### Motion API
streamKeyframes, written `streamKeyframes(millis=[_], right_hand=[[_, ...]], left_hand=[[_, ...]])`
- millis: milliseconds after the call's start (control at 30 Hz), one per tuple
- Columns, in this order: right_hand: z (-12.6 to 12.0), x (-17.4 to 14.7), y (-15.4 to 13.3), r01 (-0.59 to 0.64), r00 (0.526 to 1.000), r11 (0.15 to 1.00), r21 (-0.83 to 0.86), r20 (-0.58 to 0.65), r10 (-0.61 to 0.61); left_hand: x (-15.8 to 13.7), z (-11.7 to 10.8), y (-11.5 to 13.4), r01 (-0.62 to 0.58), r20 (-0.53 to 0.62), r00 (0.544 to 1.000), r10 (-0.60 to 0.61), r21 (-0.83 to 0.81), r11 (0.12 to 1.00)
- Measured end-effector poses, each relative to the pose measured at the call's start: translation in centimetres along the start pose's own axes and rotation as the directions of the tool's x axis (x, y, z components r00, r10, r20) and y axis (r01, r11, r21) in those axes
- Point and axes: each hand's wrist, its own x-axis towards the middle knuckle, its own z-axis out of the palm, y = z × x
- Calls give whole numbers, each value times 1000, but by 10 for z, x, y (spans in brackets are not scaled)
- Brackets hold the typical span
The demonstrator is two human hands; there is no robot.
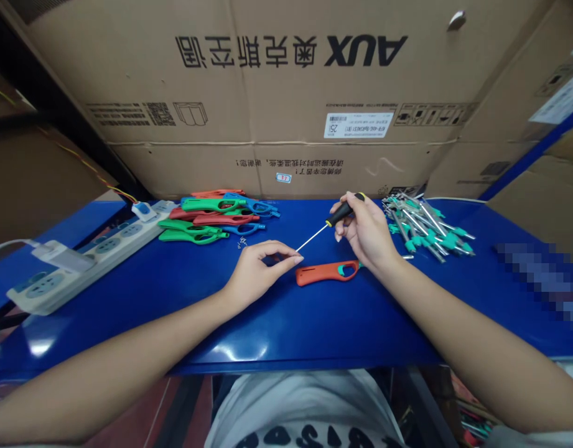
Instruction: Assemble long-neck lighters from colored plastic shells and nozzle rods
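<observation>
My right hand (366,231) is closed around the black and yellow handle of a screwdriver (340,213), whose thin shaft slants down to the left. At its tip, the thumb and fingers of my left hand (258,270) are pinched together; anything small between them is hidden. Just below the shaft lies an orange lighter casing (318,274) with a teal trigger in its loop, flat on the blue table. A few tiny metal pieces, which look like screws (242,242), lie behind my left hand.
A pile of green, red, orange and blue lighter casings (211,219) lies at the back left. Metal tubes with teal parts (426,227) are heaped at the back right. A white power strip (99,258) with plugs runs along the left. Behind stands a large cardboard sheet (267,87).
</observation>
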Motion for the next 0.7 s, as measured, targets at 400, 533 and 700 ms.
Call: streamKeyframes(millis=[400,533,700], right_hand=[[0,-5,-3,99,981,991,-86,176,-83],[1,-5,-6,123,976,988,-91,191,-104],[0,-4,-7,125,980,987,-97,170,-108]], left_hand=[[-3,1,0,-36,30,999,34,52,998],[-3,1,2,-49,58,997,47,50,998],[-3,1,3,-44,80,996,40,44,998]])
